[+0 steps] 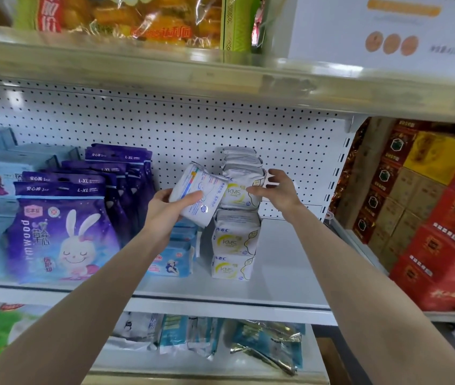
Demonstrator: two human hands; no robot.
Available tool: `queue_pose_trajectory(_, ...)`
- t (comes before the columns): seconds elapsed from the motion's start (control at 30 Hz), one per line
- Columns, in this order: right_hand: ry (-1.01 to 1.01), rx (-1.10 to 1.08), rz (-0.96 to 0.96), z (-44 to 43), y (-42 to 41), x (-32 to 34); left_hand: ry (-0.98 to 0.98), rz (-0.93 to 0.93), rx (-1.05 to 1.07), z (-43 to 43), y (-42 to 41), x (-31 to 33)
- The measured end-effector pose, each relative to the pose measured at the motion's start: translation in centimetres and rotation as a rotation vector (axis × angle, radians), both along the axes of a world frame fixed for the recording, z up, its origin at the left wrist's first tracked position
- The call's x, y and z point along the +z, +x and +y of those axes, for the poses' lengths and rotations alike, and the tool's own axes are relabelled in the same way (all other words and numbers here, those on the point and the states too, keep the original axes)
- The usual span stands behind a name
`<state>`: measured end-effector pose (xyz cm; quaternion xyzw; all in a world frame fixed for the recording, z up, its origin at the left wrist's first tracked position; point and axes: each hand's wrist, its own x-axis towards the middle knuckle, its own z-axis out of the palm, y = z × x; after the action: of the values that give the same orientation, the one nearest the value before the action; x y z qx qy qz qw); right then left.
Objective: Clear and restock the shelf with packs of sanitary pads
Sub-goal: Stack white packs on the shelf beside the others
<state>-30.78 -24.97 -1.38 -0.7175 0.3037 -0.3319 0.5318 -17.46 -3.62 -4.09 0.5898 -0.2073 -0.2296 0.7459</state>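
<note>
My left hand [166,208] grips a white pad pack with blue print [197,194], held tilted above the white middle shelf [284,270]. To its right stands a stack of white ABC KMS pad packs [234,243]. My right hand [277,187] pinches the right side of the top KMS pack [239,194] in that stack. More white packs [241,161] are piled behind the stack, against the pegboard.
Purple rabbit-print packs [62,234] fill the shelf's left, with pale blue packs [172,259] under my left wrist. Bare shelf lies right of the stack. Red and yellow boxes [429,218] stand on the right. Snack bags sit on the upper shelf [220,76]; more packs lie below.
</note>
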Motion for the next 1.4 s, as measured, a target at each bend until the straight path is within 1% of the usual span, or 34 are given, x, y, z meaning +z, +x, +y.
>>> queue_pose_trajectory(0.17,-0.003,-0.047,-0.021,1.8,-0.8,0.6,0.018,-0.047,-0.034,0.4,0.2,0.4)
queue_pose_trajectory(0.3,-0.063,-0.068,-0.047,4.4,-1.7,0.8,0.015,-0.083,-0.061,0.2,-0.5,1.0)
queue_pose_trajectory(0.4,0.03,0.057,-0.083,6.7,-3.1,1.5,0.026,-0.116,-0.096,-0.2,-1.7,1.6)
queue_pose_trajectory(0.5,0.089,0.176,-0.056,8.2,-4.1,2.5,-0.007,-0.117,-0.098,-0.9,-2.7,2.4)
queue_pose_trajectory(0.57,0.131,0.181,-0.054,8.9,-4.7,2.9,-0.017,-0.115,-0.098,-1.2,-3.2,3.0)
queue_pose_trajectory(0.7,0.238,0.179,-0.147,9.0,-6.3,2.7,-0.086,-0.087,-0.224,-1.3,-4.0,3.6)
queue_pose_trajectory(0.77,0.269,0.193,-0.187,9.0,-6.9,2.4,-0.122,-0.081,-0.244,-1.1,-4.3,3.8)
queue_pose_trajectory(0.87,0.281,0.195,-0.178,9.5,-7.1,2.2,-0.138,-0.145,-0.259,-0.7,-4.2,4.1)
queue_pose_trajectory(0.97,0.309,0.174,-0.087,10.6,-7.1,3.0,-0.125,-0.209,-0.28,-0.3,-4.2,4.1)
queue_pose_trajectory(1.03,0.296,0.173,-0.063,10.8,-7.0,3.6,-0.138,-0.243,-0.28,0.0,-4.5,4.3)
queue_pose_trajectory(1.13,0.296,0.172,-0.183,10.9,-7.1,3.5,-0.156,-0.265,-0.316,0.5,-4.8,4.0)
queue_pose_trajectory(1.2,0.33,0.183,-0.291,10.6,-7.1,3.1,-0.118,-0.195,-0.372,0.9,-4.7,3.5)
queue_pose_trajectory(1.27,0.361,0.214,-0.353,10.6,-7.2,3.0,-0.039,-0.09,-0.435,1.4,-4.6,3.6)
queue_pose_trajectory(1.33,0.342,0.249,-0.343,10.7,-7.1,3.1,-0.025,-0.02,-0.459,1.5,-4.6,4.3)
queue_pose_trajectory(1.4,0.336,0.303,-0.334,10.9,-6.9,3.2,-0.068,0.007,-0.44,1.5,-4.6,4.9)
